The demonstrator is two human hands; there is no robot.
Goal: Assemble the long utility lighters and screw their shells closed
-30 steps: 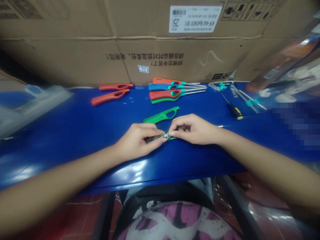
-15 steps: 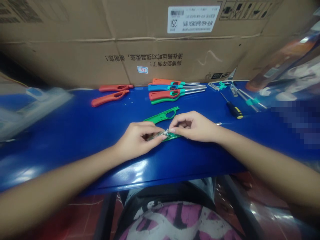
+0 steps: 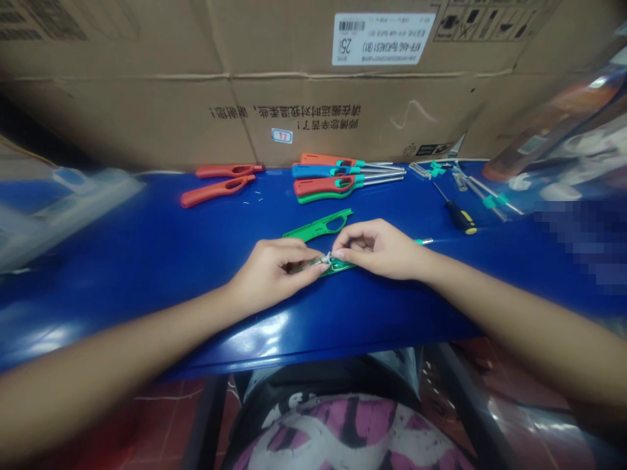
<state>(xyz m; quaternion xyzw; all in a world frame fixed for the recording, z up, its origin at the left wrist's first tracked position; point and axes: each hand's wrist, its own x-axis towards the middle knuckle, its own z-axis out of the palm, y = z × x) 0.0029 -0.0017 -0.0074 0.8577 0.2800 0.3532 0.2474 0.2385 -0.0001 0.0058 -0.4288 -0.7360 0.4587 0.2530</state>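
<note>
My left hand (image 3: 274, 271) is closed, thumb and fingers pinching a small clear fuel tank with a whitish tip (image 3: 325, 259), mostly hidden by the hand. Beneath the fingertips lies a green lighter shell half (image 3: 341, 266) with small parts in it. My right hand (image 3: 382, 249) is closed in a pinch at the tank's tip, above the shell; what its fingertips grip is too small to make out. A metal lighter tube (image 3: 427, 241) sticks out beyond the right hand. Just behind both hands lies another green shell half (image 3: 318, 227), touched by neither fingertip.
Red shell pieces (image 3: 218, 190) lie at the back left. Several lighters (image 3: 326, 187) are stacked at the back middle. A screwdriver (image 3: 459, 215) and loose metal tubes (image 3: 492, 196) lie right. A cardboard box (image 3: 171, 124) stands behind, a plastic bag (image 3: 73, 215) at the left.
The camera view has shifted slightly, and a little more of the metal tube shows beside the right hand. Both hands keep nearly the same pose.
</note>
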